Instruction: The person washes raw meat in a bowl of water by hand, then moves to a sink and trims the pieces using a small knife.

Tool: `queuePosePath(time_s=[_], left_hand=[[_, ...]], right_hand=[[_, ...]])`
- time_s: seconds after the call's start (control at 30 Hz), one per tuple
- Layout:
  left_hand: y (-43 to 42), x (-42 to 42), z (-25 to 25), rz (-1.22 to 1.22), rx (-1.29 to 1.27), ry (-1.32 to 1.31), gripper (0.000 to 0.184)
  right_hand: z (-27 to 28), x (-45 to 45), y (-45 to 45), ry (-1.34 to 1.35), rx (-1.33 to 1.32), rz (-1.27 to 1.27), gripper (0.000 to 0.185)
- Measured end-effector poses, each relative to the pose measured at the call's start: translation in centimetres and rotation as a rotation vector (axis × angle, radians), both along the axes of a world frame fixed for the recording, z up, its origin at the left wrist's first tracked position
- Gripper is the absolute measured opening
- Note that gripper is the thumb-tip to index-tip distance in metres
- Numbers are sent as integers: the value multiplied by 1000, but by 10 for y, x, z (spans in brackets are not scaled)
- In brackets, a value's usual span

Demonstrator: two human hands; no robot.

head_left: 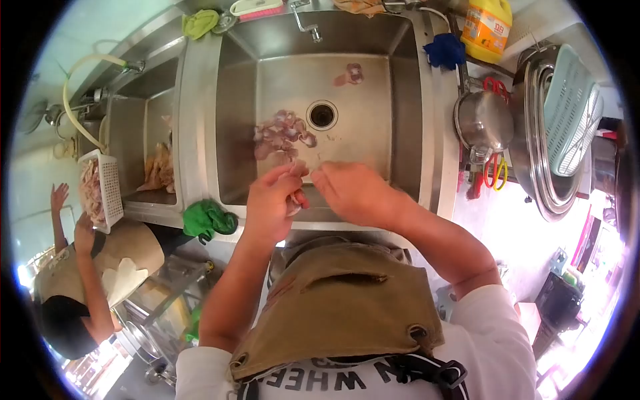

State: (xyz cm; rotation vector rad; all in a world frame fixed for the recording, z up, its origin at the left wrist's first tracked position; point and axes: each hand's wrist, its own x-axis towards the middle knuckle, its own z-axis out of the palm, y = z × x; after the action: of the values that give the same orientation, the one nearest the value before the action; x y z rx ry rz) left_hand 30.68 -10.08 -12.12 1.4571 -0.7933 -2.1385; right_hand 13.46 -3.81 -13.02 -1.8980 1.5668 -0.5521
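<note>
Over the front part of a large steel sink (363, 150), my left hand (272, 200) is closed around a pale pink piece of raw meat that looks like a gizzard (299, 170). Its fingers cover most of the piece. My right hand (357, 193) is just to the right, its fingertips pinched together close to the meat; anything between them is too small or hidden to make out. On the sink floor beyond my left hand lies a pile of reddish-purple gizzards (280, 133). Another small piece of meat (350, 75) rests farther back, right of the drain (321, 115).
At the left, a co-worker (100, 267) stands by a second sink (127, 133) holding raw poultry and a white basket of meat (100, 190). A green cloth (209, 220) hangs on the front edge. Right are a steel pot (485, 120), large basins (533, 133) and a yellow jug (487, 30).
</note>
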Motion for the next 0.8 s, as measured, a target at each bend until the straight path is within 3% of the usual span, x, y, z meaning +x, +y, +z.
queuePosePath(time_s=[0.07, 0.27, 0.37, 0.47, 0.57, 0.67, 0.8], left_hand=[[2, -4, 1, -17, 26, 11, 34], [4, 0, 1, -15, 89, 87, 47], [0, 4, -2, -16, 77, 94, 51], [6, 5, 1, 32, 88, 89, 54], [5, 3, 0, 19, 56, 123, 58], [5, 6, 1, 28, 56, 125, 61], [3, 8, -2, 35, 89, 195, 62]], right_hand=[[2, 6, 4, -47, 218, 16, 19], [3, 8, 4, -79, 56, 24, 19], [-20, 11, 0, 52, 100, -68, 17], [-19, 18, 10, 20, 109, 36, 18], [-4, 7, 5, -24, 42, -60, 20], [-14, 11, 3, 9, 170, -52, 23], [-14, 8, 4, -47, 18, -53, 25]])
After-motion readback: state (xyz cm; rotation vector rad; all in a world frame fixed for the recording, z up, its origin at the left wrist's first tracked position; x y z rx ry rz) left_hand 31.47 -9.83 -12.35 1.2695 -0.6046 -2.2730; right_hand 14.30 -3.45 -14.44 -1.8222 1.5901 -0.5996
